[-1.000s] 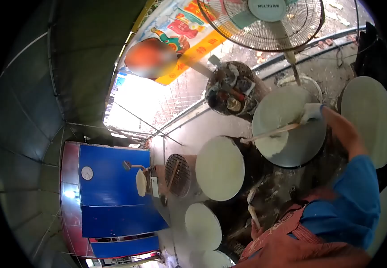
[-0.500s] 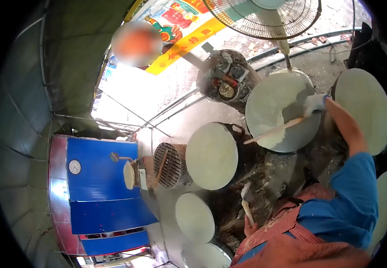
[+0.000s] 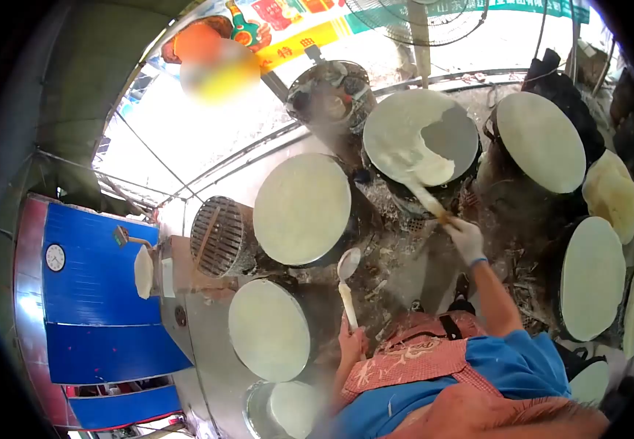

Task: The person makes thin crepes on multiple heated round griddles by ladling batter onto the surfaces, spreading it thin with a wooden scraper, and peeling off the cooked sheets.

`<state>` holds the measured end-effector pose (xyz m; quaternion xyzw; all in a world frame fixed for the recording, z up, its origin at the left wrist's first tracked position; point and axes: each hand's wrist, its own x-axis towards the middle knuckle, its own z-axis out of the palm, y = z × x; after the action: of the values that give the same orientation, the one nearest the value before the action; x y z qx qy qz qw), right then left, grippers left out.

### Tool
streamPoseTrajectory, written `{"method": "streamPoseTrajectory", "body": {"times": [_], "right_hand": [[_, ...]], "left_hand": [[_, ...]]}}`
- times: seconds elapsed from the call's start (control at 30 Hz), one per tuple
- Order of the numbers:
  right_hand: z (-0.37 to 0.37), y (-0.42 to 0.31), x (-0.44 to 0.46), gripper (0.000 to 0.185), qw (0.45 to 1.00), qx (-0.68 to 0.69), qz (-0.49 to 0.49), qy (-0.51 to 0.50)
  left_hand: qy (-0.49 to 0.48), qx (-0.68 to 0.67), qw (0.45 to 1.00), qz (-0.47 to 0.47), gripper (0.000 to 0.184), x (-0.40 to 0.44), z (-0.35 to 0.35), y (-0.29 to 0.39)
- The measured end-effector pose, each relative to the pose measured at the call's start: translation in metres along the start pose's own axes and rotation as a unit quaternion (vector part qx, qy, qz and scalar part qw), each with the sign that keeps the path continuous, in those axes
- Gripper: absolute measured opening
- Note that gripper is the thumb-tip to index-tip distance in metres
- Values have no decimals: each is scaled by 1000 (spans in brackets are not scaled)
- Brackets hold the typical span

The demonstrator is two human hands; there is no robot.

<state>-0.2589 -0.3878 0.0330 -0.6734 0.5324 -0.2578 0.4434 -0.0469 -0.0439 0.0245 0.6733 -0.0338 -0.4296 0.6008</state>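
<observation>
My right hand [image 3: 466,241], in a white glove, is closed around the handle of a flat wooden spreader [image 3: 425,197]. The spreader's blade reaches the near edge of a round griddle [image 3: 457,133]. Pale batter [image 3: 388,135] covers most of that griddle, with a thicker lump near the spreader. A grey patch without batter shows at its right side. Low in front of my apron, my left hand [image 3: 352,340] grips a ladle [image 3: 349,265] by its pale handle, bowl end up and away from the griddle.
Other batter-covered griddles stand around me: left [image 3: 302,208], lower left [image 3: 268,329], right [image 3: 540,143] and lower right [image 3: 593,278]. A folded flatbread [image 3: 612,196] lies at the right. A barrel with bars [image 3: 218,235], a cluttered drum [image 3: 331,95] and a fan [image 3: 419,18] stand beyond.
My right hand has swung from the griddle's right side to its near side with the spreader. Batter now covers the near part, and the grey patch is smaller. My view has shifted.
</observation>
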Motion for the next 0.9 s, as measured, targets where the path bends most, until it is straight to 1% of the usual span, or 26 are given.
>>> {"method": "streamPoseTrajectory", "body": {"times": [0.07, 0.1, 0.13, 0.17, 0.23, 0.27, 0.3, 0.33, 0.37, 0.43, 0.47, 0.5, 0.53, 0.57, 0.63, 0.67, 0.73, 0.77, 0.83, 0.87, 0.9], "right_hand": [[20, -7, -9, 23, 979, -170, -93, 58], [30, -9, -11, 23, 953, -253, -135, 94], [23, 34, -2, 21, 940, -306, -106, 107], [1, 35, -9, 20, 935, -325, -76, 120], [-22, 66, -3, 20, 948, -291, -33, 123], [-18, 27, -10, 23, 977, -152, -31, 148], [-3, 1, -7, 25, 972, -157, 22, 174], [23, 11, 9, 27, 973, -144, -46, 177], [52, 16, 23, 29, 978, -109, -56, 170], [55, -6, 19, 31, 980, -189, -62, 16], [43, 4, 17, 31, 974, -216, -64, 33], [23, 29, 22, 31, 967, -240, -65, 53], [0, 66, 51, 31, 976, -206, -42, 51], [-31, 96, 76, 31, 980, -191, -14, 44], [-34, 20, 67, 30, 977, -141, 3, 160], [-11, 23, 84, 31, 977, -109, -6, 185], [17, 29, 71, 28, 970, -170, -112, 133], [26, 34, 56, 27, 959, -198, -170, 106], [2, 61, 41, 27, 955, -251, -128, 95], [-12, 87, 59, 29, 941, -283, -138, 125], [-28, 113, 81, 30, 916, -341, -128, 170]], "left_hand": [[-28, 2, 1000, 1, 71, -21, -9, 21], [-43, 1, 999, -1, 71, -26, -12, 25], [-46, -6, 999, 5, 69, -36, -12, 32], [-28, -21, 998, -46, 69, -51, -7, 47], [-79, -89, 990, -71, 67, -65, -16, 50], [-105, -192, 972, -85, 66, -55, -35, 24], [-153, -222, 960, -80, 61, -54, -38, 19], [-201, -250, 944, -77, 55, -54, -42, 14], [-248, -276, 925, -77, 50, -53, -45, 10], [-294, -332, 892, -84, 43, -51, -41, 14], [-298, -347, 882, -112, 43, -52, -47, 6], [-286, -354, 887, -80, 41, -59, -42, 9], [-274, -360, 891, -47, 40, -66, -35, 14], [-269, -341, 898, -65, 37, -80, -23, 36], [-272, -309, 911, -21, 37, -72, -15, 26], [-260, -348, 897, -74, 36, -65, -12, 13], [-240, -414, 862, -168, 32, -40, -9, 0], [-225, -378, 883, -161, 28, -46, 7, 17], [-194, -300, 922, -146, 19, -61, 34, 46], [-215, -292, 921, -141, 15, -47, 35, 44], [-230, -284, 920, -139, 13, -38, 27, 32]]}}
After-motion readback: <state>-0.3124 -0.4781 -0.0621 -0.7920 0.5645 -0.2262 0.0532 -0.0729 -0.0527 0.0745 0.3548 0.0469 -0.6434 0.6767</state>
